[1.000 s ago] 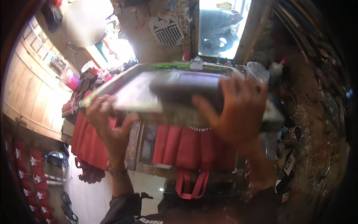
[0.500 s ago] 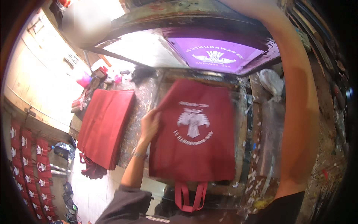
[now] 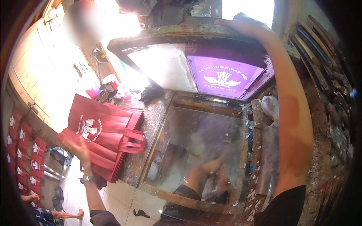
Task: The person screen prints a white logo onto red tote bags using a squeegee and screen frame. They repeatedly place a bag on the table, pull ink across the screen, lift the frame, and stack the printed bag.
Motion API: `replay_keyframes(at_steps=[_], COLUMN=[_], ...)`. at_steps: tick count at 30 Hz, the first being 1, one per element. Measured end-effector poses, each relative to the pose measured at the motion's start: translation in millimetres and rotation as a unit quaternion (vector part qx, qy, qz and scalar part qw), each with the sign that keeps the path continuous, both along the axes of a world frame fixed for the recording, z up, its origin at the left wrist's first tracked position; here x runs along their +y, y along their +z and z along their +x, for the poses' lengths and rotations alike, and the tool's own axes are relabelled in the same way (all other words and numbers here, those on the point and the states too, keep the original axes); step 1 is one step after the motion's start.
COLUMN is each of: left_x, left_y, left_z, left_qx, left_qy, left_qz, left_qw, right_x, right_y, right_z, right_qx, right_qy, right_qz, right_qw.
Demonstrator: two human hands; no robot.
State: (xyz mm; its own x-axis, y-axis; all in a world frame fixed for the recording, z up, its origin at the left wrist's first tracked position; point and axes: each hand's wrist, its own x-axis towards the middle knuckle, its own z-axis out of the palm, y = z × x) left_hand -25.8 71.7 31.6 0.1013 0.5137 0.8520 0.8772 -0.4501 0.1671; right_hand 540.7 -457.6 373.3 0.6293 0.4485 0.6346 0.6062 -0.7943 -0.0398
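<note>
My left hand (image 3: 77, 148), slightly blurred, is at the near left edge of a dark red fabric bag (image 3: 107, 130) and appears to pinch it. White print shows on the bag, and its handles point right. Beneath it lies a stack of red bags (image 3: 113, 175). My right hand (image 3: 245, 27) is closed over the top edge of a screen-printing frame (image 3: 166, 35), which stands tilted up at the far side. A purple mesh window (image 3: 226, 73) in the frame carries a pale emblem. Below the frame, a glass plate (image 3: 203, 132) shows reflections and no bag on it.
Printed red bags (image 3: 36, 165) hang or lie in rows at the far left. Another person's bare leg (image 3: 68, 214) shows at lower left. Wooden strips (image 3: 315, 49) lean at the right. A crumpled plastic bag (image 3: 270, 107) sits beside the glass. A black item (image 3: 141, 214) lies on the tiles.
The printed bag has left the glass plate and is now over the stack at left, moved by my left hand. The screen frame appears farther from me, still held by my right hand.
</note>
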Motion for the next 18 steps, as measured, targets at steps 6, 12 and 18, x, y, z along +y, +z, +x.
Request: replay_keyframes(at_steps=[6, 12, 18], left_x=[-258, -352, -332], left_y=[60, 137, 117], left_z=[297, 440, 363], left_qx=[-0.081, -0.108, -0.141], left_qy=[-0.539, -0.496, -0.599], left_qz=[0.047, 0.199, 0.037], left_qw=[0.837, 0.839, 0.787], right_x=[-3, -8, -15], right_y=[20, 20, 22], right_z=[-59, -73, -63], right_qx=[0.091, 0.081, 0.089], right_qy=[0.056, 0.063, 0.068], right_qz=[-0.03, 0.026, 0.002], right_qw=[0.994, 0.994, 0.994])
